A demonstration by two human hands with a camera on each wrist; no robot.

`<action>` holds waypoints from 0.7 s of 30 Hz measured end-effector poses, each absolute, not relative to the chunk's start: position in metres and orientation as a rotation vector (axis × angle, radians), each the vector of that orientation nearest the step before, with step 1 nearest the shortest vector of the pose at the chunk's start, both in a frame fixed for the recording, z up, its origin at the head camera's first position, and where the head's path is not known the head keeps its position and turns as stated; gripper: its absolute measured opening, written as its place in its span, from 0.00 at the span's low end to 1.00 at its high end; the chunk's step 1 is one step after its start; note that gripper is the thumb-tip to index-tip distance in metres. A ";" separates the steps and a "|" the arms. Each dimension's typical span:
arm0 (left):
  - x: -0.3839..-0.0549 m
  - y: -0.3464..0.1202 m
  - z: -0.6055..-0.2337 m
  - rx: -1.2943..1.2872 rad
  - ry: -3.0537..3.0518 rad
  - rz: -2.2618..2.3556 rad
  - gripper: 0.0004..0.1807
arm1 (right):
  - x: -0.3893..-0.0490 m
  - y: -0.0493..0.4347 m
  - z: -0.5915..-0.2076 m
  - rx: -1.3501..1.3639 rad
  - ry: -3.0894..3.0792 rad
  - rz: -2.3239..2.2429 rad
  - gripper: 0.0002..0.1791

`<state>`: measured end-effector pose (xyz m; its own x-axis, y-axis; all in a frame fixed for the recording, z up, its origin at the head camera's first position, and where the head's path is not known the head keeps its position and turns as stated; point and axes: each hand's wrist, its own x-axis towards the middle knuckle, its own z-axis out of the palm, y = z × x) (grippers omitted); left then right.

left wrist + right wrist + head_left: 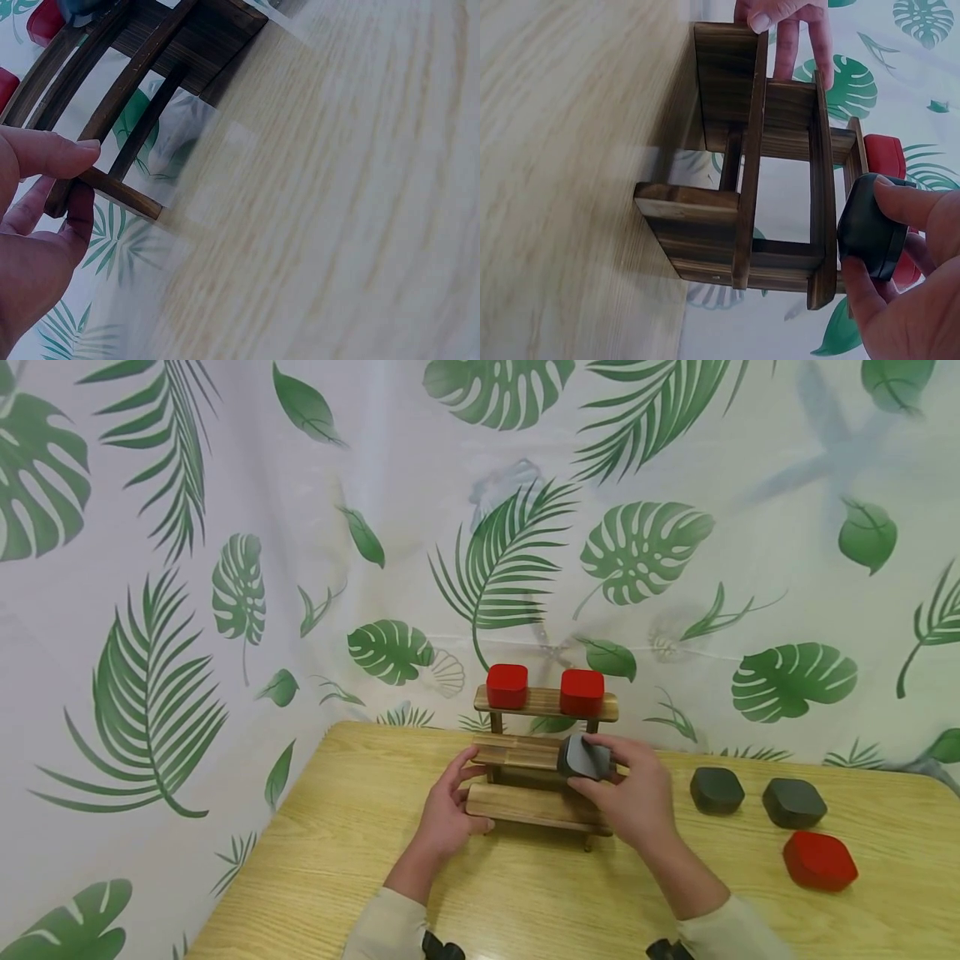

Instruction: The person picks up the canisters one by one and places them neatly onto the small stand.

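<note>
Holding stand with left grip; pinching dark box with right grip at right end of middle shelf.

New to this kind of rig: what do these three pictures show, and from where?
There is no machine: someone works bare-handed. The wide picture comes from a camera on the head, the other two from one on each wrist. On the table stands a three-tier rack with two red blocks on top; to its right lie two dark blocks and a third red block. The left hand grips the left end of the lowest shelf; the right hand holds another dark block at the right end of the middle shelf.
</note>
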<state>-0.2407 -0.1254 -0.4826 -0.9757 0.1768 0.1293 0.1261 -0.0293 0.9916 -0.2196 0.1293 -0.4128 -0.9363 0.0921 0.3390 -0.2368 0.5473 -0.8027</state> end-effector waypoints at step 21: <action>-0.241 -0.128 -0.485 0.348 2.196 2.179 0.61 | -0.232 0.107 -0.415 0.175 -2.386 1.409 0.32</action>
